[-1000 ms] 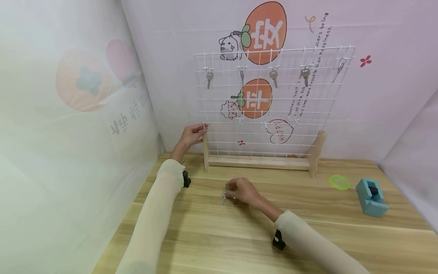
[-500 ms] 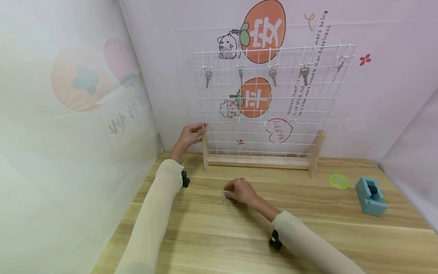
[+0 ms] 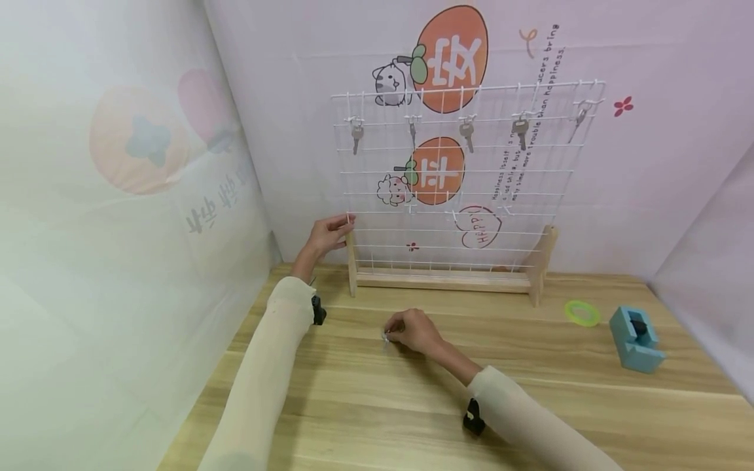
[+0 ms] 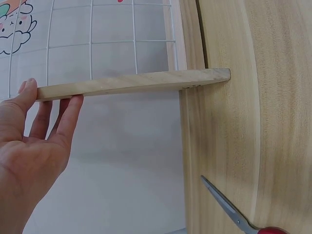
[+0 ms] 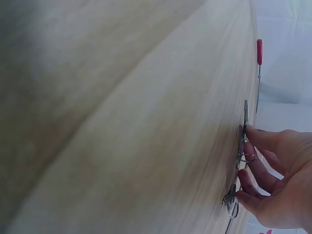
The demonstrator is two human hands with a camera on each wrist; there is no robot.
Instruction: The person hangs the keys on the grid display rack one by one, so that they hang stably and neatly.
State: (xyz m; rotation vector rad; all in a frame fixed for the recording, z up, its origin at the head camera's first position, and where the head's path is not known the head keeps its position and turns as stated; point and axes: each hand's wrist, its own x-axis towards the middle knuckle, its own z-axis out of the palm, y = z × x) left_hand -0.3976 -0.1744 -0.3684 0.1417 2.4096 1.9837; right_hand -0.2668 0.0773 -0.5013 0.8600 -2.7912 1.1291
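Observation:
My left hand grips the left wooden upright of a white wire grid rack, thumb on one side and fingers on the other. Down on the table, my right hand pinches a small metal key at its fingertips, low over the wood. More keys lie around those fingers; one bunched with a ring is by the lower fingertip. Along the rack's upper part hang several keys, among them a left one and a broad-headed one, on white hooks.
Scissors with a red handle lie on the table left of the rack. At the right are a yellow-green ring and a blue tape dispenser. A printed cloth wall stands behind the rack. Lower hooks project from the grid.
My right hand has shifted slightly left, its fingers closing in on the key, which now looks blurred in the head view. My left hand stays on the rack's upright.

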